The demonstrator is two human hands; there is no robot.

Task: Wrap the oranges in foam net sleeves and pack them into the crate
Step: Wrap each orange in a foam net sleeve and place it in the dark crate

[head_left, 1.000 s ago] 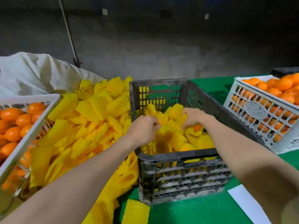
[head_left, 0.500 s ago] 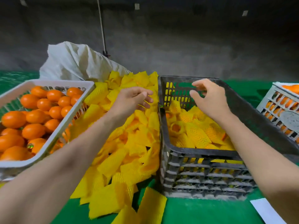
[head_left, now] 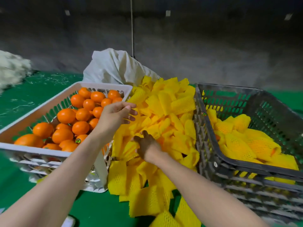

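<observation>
While the left hand [head_left: 116,117] is held loose-fingered over the pile [head_left: 165,108], a sleeve [head_left: 127,149] is gripped by the right hand [head_left: 147,145].

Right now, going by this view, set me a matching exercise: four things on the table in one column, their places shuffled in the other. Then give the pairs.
Things
1. bare oranges
2. sleeved oranges
3. loose foam sleeves
4. white sack

Places
A. inside the dark crate on the right
B. at the back, behind the yellow heap
C. inside the white crate on the left
D. heaped between the two crates

Pairs: 1-C, 2-A, 3-D, 4-B
</observation>
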